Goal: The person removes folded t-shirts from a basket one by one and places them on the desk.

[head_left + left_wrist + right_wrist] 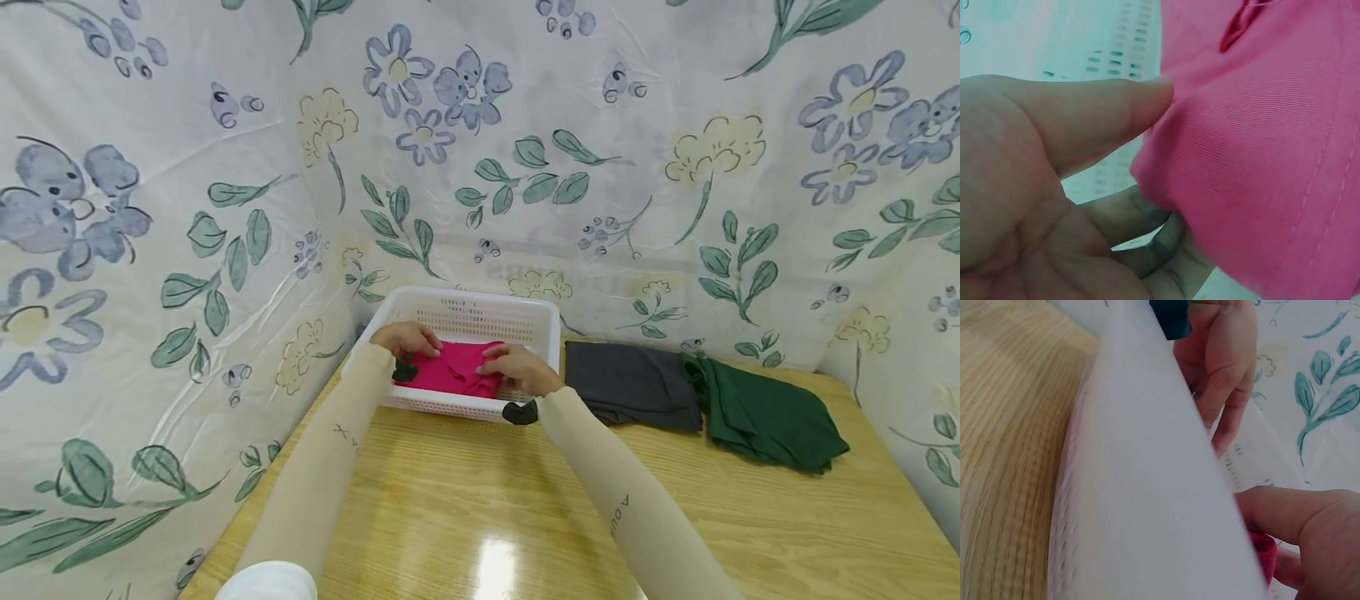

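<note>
A bright pink folded garment [453, 372] lies within a white plastic basket [486, 295] with slotted walls. My left hand [405, 337] pinches its left edge. In the left wrist view the thumb presses on top of the stitched pink fabric [1260, 144], with the other fingers curled beneath. My right hand [523, 368] grips the garment's right side, thumb and fingers on either side of a fold. The basket's near rim [1147, 456] hides much of the garment in the right wrist view.
Right of the basket, a dark grey folded cloth [630, 385] lies on the wooden table [450, 500]. Beside it is a dark green folded cloth [776, 417]. A flower-patterned sheet [525, 167] rises behind the table and along its left side.
</note>
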{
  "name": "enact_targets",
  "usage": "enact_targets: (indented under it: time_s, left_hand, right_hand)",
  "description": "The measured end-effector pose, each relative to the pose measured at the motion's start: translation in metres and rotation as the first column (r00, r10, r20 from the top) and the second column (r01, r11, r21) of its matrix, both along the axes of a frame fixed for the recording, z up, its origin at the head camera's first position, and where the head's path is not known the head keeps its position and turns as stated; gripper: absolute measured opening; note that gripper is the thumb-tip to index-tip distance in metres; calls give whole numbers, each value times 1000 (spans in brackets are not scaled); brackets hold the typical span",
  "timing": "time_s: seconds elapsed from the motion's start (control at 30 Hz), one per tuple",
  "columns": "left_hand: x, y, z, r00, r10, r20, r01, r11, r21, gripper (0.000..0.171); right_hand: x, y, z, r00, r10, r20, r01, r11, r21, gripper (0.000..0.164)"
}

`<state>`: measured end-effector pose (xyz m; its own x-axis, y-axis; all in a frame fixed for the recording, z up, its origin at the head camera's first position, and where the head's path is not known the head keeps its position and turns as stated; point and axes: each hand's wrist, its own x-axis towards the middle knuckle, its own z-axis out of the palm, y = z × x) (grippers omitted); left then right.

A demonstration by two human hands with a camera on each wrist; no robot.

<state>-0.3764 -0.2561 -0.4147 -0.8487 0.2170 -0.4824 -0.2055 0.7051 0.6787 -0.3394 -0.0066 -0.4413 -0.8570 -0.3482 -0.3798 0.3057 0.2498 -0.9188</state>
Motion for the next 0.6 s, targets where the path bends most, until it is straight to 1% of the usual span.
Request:
enact_targets:
  time_s: [0.07, 0.2, 0.37, 0.6]
  left_hand:
    - [0, -1, 0, 1000, 4, 9, -4, 1000, 13, 34]
    - [0, -3, 0, 1000, -7, 15, 7, 1000, 11, 37]
    - [1, -3, 1, 1000, -18, 14, 18, 1000, 8, 39]
    - [0, -3, 5, 1000, -13, 20, 14, 1000, -5, 39]
  right_hand:
    - [1, 1, 0, 1000, 1, -11, -1, 1000, 13, 44]
    - [1, 2, -1, 1000, 3, -31, -1, 999, 36, 42]
    - [2, 2, -3, 998, 3, -60, -1, 999, 42, 40]
    - [5, 3, -1, 985, 15, -172, -6, 999, 54, 42]
